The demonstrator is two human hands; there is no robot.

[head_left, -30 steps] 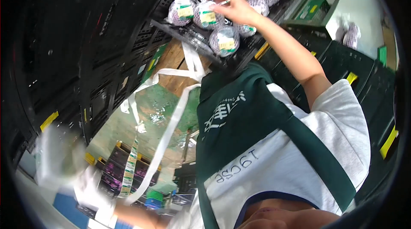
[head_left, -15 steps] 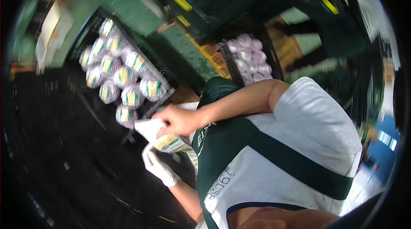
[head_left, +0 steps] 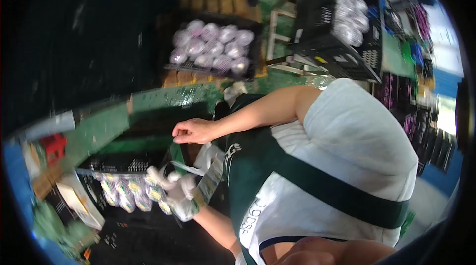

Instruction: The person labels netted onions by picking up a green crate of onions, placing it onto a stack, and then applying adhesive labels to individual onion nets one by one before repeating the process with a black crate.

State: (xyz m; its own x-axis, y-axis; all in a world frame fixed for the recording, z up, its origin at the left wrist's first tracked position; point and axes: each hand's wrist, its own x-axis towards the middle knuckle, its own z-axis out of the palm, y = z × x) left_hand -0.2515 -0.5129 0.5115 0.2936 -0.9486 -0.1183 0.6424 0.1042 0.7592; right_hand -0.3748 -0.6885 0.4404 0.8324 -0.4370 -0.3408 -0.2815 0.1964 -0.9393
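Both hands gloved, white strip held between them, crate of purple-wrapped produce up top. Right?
Not quite. The head view shows only one hand gloved; the other hand is bare. The white strip does lie between them, and the crate of purple-wrapped produce sits above.

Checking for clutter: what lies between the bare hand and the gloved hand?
In the head view, only a thin white strip lies between the bare hand and the gloved hand.
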